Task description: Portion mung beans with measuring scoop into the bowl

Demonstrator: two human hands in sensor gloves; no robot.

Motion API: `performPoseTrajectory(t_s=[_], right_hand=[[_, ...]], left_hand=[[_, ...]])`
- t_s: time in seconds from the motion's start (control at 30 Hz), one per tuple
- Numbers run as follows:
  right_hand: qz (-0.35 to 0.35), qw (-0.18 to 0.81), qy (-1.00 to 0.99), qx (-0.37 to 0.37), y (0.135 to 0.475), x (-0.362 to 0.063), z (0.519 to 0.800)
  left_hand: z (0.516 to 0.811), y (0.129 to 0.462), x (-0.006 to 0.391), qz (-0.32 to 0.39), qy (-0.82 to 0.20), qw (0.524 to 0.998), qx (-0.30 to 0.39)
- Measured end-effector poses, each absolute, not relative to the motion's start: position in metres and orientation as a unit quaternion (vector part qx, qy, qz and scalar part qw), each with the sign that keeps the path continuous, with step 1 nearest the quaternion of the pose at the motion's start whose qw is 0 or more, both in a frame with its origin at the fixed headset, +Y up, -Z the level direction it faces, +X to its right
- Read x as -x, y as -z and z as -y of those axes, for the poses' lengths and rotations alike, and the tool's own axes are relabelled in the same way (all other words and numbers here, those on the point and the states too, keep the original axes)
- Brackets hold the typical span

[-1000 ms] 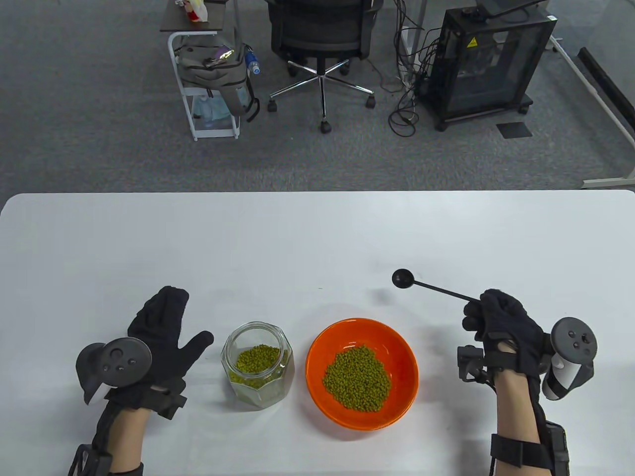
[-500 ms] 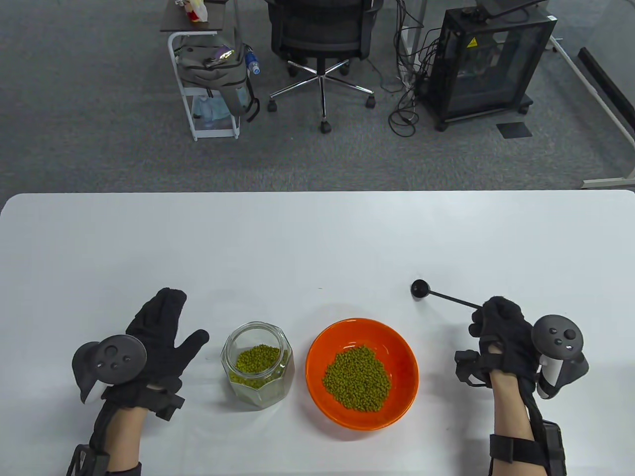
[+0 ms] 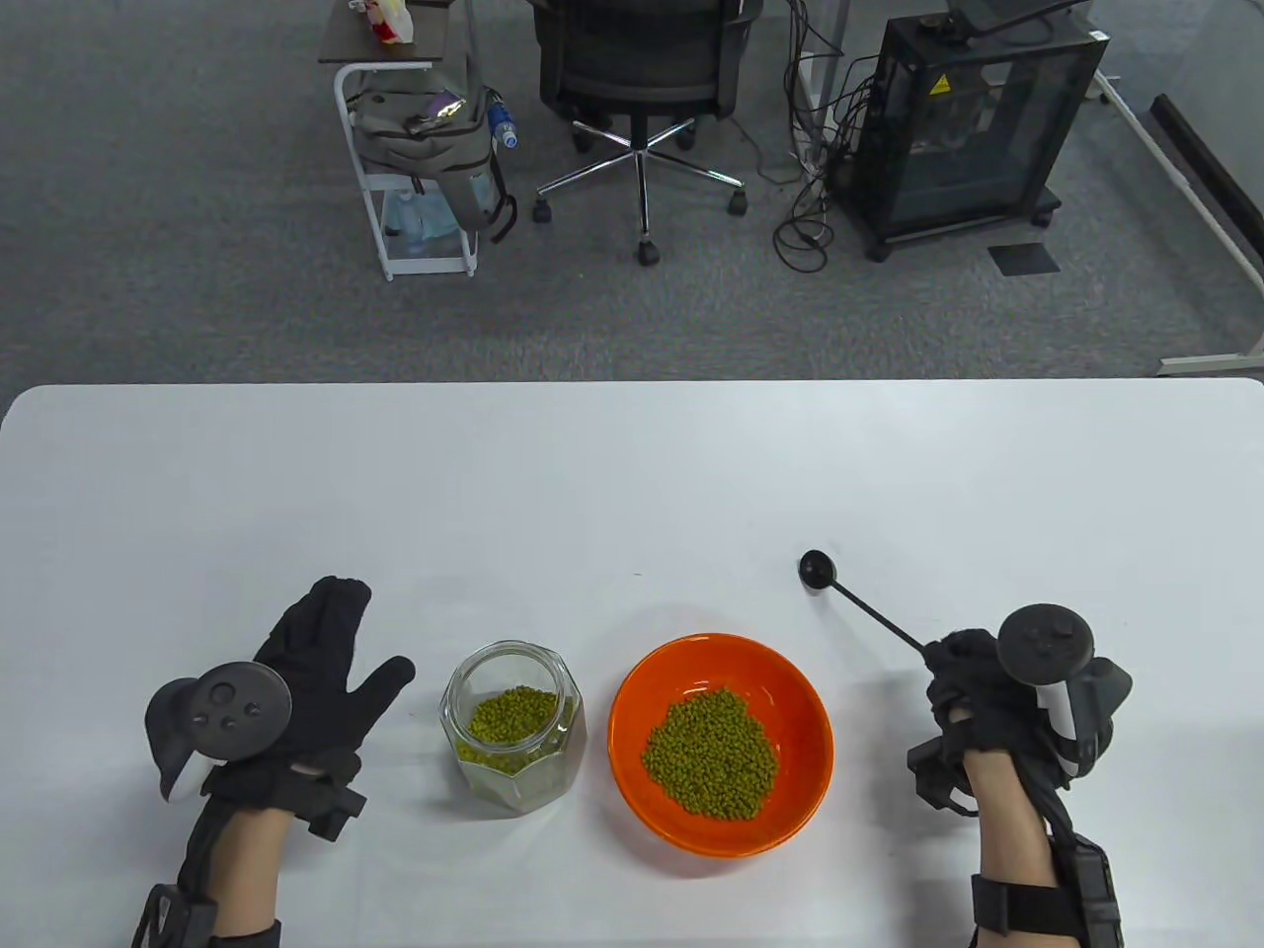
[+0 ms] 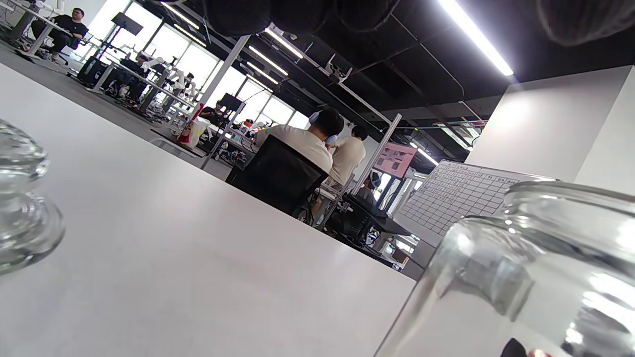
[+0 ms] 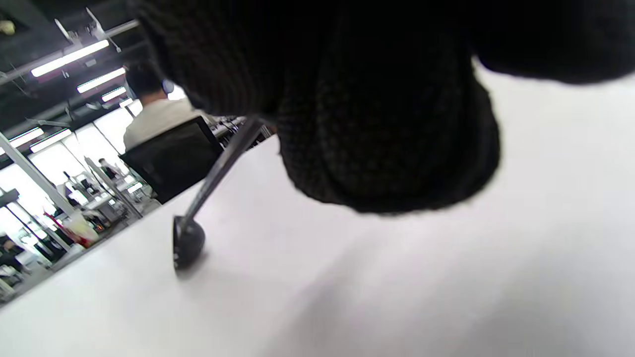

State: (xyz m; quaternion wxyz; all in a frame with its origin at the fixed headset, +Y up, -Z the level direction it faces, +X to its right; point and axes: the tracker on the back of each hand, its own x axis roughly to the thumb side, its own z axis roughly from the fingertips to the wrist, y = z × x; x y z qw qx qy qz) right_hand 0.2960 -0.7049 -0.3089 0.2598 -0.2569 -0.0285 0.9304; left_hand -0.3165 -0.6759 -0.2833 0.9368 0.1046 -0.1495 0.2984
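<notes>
An orange bowl [image 3: 632, 711] holding a pile of mung beans [image 3: 711, 755] sits near the table's front middle. To its left stands an open glass jar [image 3: 513, 731] with mung beans at its bottom; the jar [image 4: 536, 277] fills the left wrist view's right side. My right hand [image 3: 973, 681] grips the end of a black measuring scoop's handle; the scoop [image 3: 818, 571] points up-left, its cup [image 5: 187, 243] touching the table beyond the bowl's right rim. My left hand [image 3: 316, 652] lies flat and open on the table, left of the jar, holding nothing.
The white table [image 3: 592, 474] stretches behind the bowl and jar. A clear glass lid [image 4: 22, 208] shows at the left wrist view's left edge. Beyond the table's far edge are an office chair [image 3: 642, 69], a white cart [image 3: 415, 148] and a black cabinet [image 3: 973, 118].
My right hand has drawn back toward the front edge and lowered the scoop; its cup now rests on the table and the handle points more steeply up-left. The left hand has barely shifted.
</notes>
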Motion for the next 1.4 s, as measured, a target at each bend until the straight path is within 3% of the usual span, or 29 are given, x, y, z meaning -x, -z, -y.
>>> performPoseTrajectory(t_s=[0.27, 0.63, 1.4], right_hand=[[-0.030, 0.211, -0.939, 0.270, 0.314, -0.296, 0.718], [-0.077, 0.239, -0.934, 0.255, 0.320, -0.291, 0.734], [-0.078, 0.192, -0.944, 0.259, 0.327, -0.274, 0.747]], left_hand=[[0.677, 0.284, 0.317, 0.146, -0.294, 0.939, -0.100], [0.679, 0.284, 0.315, 0.146, -0.290, 0.941, -0.089], [0.681, 0.286, 0.312, 0.148, -0.284, 0.944, -0.081]])
